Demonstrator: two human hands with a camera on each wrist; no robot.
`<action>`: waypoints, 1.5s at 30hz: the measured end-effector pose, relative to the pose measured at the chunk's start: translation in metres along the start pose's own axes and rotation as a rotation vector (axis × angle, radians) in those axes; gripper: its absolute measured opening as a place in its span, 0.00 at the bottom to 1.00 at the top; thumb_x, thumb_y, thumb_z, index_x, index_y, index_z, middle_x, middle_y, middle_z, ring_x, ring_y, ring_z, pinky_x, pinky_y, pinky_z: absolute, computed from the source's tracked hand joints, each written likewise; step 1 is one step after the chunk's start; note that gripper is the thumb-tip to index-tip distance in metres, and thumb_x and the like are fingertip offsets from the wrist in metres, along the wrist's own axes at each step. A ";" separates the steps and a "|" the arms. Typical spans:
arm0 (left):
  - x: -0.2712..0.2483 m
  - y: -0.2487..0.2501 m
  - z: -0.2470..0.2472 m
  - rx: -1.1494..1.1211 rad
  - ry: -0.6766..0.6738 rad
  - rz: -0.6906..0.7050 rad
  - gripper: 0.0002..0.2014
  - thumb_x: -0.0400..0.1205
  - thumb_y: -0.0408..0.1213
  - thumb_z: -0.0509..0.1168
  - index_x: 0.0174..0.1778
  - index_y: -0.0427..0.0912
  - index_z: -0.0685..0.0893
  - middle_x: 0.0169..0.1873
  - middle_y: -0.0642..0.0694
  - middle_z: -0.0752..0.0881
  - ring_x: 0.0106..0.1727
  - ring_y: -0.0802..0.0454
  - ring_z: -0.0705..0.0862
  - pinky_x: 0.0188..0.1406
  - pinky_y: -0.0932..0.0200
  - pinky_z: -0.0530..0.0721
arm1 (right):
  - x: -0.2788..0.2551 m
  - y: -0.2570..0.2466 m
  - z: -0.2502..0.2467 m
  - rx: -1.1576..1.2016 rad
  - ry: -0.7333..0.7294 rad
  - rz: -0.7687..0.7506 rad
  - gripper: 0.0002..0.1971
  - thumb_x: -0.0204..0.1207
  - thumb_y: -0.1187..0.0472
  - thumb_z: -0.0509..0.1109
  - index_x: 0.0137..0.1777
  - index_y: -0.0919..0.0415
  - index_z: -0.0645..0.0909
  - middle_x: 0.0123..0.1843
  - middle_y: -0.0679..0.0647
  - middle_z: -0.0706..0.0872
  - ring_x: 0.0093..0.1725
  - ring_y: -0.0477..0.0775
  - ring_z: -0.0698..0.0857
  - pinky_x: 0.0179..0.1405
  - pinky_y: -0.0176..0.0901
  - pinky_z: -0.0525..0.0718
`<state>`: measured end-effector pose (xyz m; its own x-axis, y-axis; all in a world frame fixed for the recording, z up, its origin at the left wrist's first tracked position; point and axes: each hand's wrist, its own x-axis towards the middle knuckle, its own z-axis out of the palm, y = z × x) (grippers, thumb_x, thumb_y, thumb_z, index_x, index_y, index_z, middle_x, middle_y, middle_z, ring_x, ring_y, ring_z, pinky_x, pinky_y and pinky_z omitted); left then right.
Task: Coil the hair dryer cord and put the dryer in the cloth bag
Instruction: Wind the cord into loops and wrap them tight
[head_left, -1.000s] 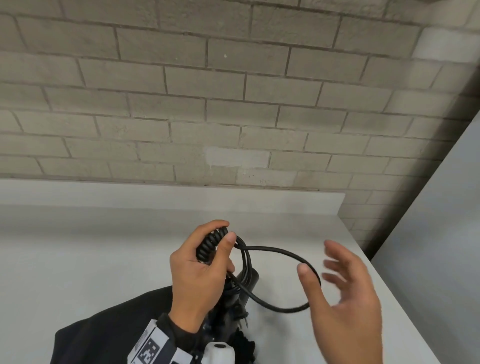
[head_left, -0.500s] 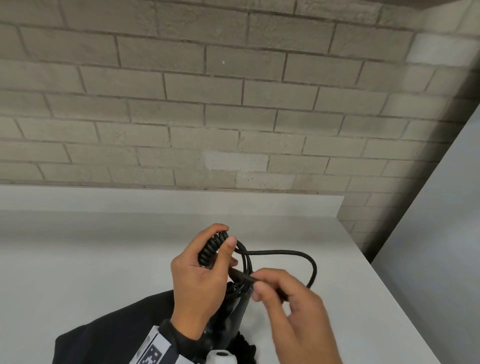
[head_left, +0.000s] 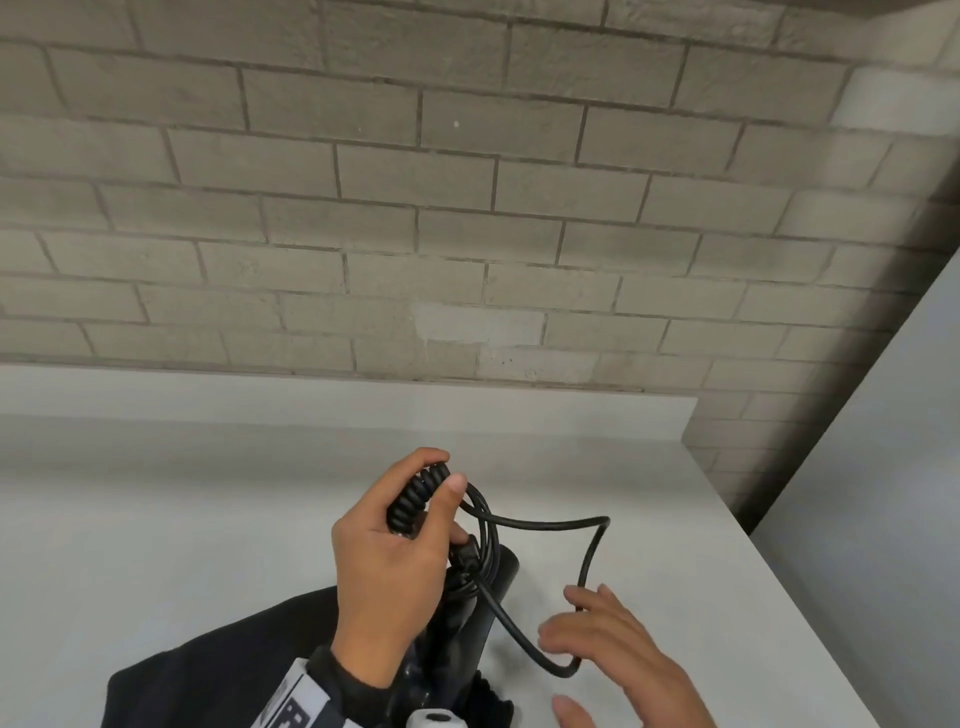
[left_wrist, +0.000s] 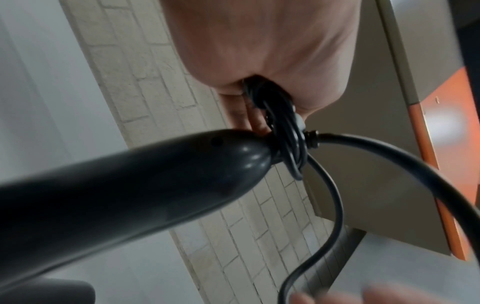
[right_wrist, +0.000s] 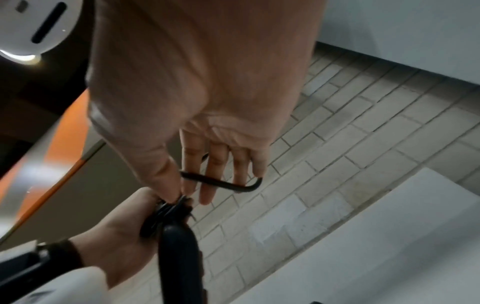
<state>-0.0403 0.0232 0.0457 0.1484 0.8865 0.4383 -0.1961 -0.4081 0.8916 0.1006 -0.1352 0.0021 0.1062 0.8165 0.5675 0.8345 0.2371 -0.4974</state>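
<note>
My left hand (head_left: 395, 551) grips the wound part of the black cord (head_left: 415, 499) above the handle of the black hair dryer (head_left: 467, 618). In the left wrist view the handle (left_wrist: 130, 185) hangs below my fist, with the cord loops bunched at its end. A loose loop of cord (head_left: 592, 551) runs out to the right, kinks, and drops under my right hand (head_left: 613, 654). That hand's fingers are nearly straight, and the cord passes between thumb and fingers. The black cloth bag (head_left: 218, 675) lies on the table beneath my left wrist. The plug end is hidden.
The white table (head_left: 156, 519) ends at a brick wall (head_left: 467, 208) behind. Its right edge runs diagonally beside a grey panel (head_left: 883, 493). The dryer's lower body is hidden behind my left arm.
My right hand let go of its pinch near the left hand and moved down and right along the cord with its fingers spread. The loose loop now has a sharp kink. The left hand stayed put.
</note>
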 end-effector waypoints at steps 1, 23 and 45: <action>-0.002 0.002 0.002 0.017 -0.004 0.013 0.09 0.73 0.44 0.73 0.48 0.54 0.89 0.30 0.48 0.88 0.24 0.49 0.88 0.32 0.62 0.89 | 0.004 -0.011 0.001 0.018 0.028 0.037 0.12 0.77 0.41 0.68 0.58 0.39 0.80 0.56 0.33 0.84 0.67 0.43 0.81 0.72 0.30 0.70; -0.001 0.006 -0.002 0.081 0.033 -0.092 0.10 0.71 0.43 0.74 0.48 0.50 0.90 0.34 0.49 0.90 0.31 0.49 0.91 0.43 0.50 0.92 | -0.005 0.072 -0.011 -0.268 -0.062 -0.142 0.14 0.88 0.46 0.50 0.50 0.40 0.78 0.53 0.33 0.78 0.71 0.37 0.71 0.68 0.36 0.70; -0.016 0.020 -0.011 0.137 -0.218 0.023 0.15 0.69 0.48 0.79 0.51 0.61 0.89 0.40 0.50 0.91 0.40 0.51 0.92 0.43 0.62 0.89 | 0.098 -0.021 -0.028 0.179 0.194 -0.066 0.07 0.79 0.57 0.70 0.49 0.56 0.88 0.43 0.40 0.86 0.42 0.42 0.83 0.42 0.25 0.75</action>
<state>-0.0574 0.0034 0.0549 0.3535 0.8150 0.4592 -0.0704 -0.4663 0.8818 0.1084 -0.0749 0.0868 0.1711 0.6843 0.7088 0.7356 0.3899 -0.5539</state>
